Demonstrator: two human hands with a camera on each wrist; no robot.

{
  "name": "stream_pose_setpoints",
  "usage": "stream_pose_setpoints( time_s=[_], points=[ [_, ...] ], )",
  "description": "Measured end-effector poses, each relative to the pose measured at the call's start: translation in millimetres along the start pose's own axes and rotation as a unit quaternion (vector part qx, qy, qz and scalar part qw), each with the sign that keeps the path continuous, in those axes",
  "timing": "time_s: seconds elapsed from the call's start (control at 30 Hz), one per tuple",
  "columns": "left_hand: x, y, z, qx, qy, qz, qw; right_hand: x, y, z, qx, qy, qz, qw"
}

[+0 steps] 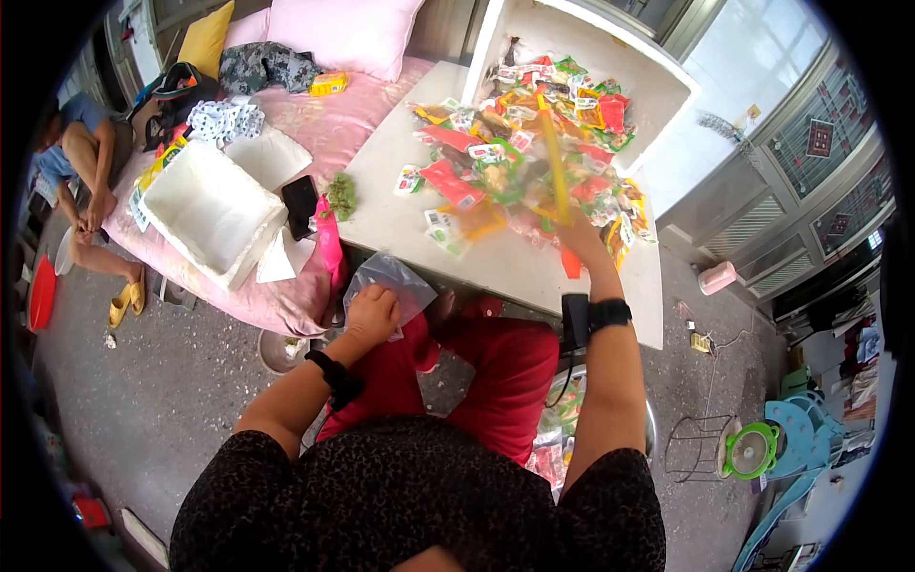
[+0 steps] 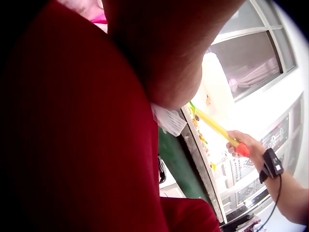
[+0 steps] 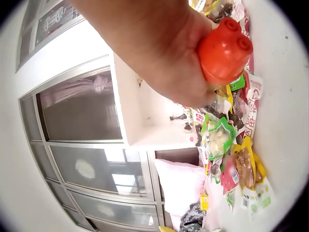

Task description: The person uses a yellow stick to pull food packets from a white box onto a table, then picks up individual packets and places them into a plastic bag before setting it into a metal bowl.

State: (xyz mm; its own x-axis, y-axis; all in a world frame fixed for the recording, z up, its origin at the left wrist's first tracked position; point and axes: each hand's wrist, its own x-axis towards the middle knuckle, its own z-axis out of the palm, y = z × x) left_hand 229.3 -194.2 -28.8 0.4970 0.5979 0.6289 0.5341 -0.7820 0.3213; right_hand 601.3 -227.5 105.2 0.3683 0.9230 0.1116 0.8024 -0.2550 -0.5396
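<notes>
My right hand [image 1: 581, 240] grips a yellow stick [image 1: 554, 157] near its red end. That red end [image 3: 225, 52] sticks out of the fist in the right wrist view. The stick reaches over a pile of small snack packets [image 1: 496, 176] on the white table [image 1: 381, 205], blurred around its lower part. Above my knee, my left hand [image 1: 374, 313] has its fingers curled on a clear plastic bag [image 1: 412, 286]. In the left wrist view, a piece of the bag [image 2: 169, 121] shows beneath the hand, whose fingertips are hidden.
A white foam box [image 1: 658, 91] lies on its side behind the packets. At left, an open foam box [image 1: 210, 205], a dark phone [image 1: 299, 205] and a green bunch [image 1: 340, 195] rest on the pink bed. Beside my right leg is a metal basin [image 1: 651, 429]. Another person sits far left.
</notes>
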Motion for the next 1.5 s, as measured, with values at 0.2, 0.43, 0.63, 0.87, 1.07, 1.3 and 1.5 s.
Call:
stream_pose_setpoints(
  time_s=[0.2, 0.43, 0.63, 0.87, 1.07, 1.3, 1.5],
  points=[
    [3, -1, 1, -0.001, -0.002, 0.012, 1.0, -90, 13, -8, 0.057, -0.034, 0.055, 0.996],
    [0, -3, 4, 0.001, 0.004, 0.004, 1.0, -163, -28, -3, 0.137, -0.013, 0.145, 0.98],
    [2, -3, -1, -0.002, -0.036, 0.008, 0.999, -195, -5, 30, 0.18, 0.05, 0.092, 0.978],
    [32, 34, -28, -0.024, -0.14, -0.032, 0.989, -165, -52, 20, 0.342, 0.057, 0.075, 0.935],
    [50, 90, -51, -0.259, -0.323, 0.03, 0.91, -160, -76, 46, 0.492, -0.068, 0.06, 0.866],
    [55, 126, -63, -0.579, -0.411, -0.221, 0.669, -134, -102, 90, 0.448, -0.113, 0.036, 0.886],
    [31, 110, -6, -0.671, -0.236, -0.268, 0.65, -111, -122, 102, 0.488, -0.159, 0.046, 0.857]
  ],
)
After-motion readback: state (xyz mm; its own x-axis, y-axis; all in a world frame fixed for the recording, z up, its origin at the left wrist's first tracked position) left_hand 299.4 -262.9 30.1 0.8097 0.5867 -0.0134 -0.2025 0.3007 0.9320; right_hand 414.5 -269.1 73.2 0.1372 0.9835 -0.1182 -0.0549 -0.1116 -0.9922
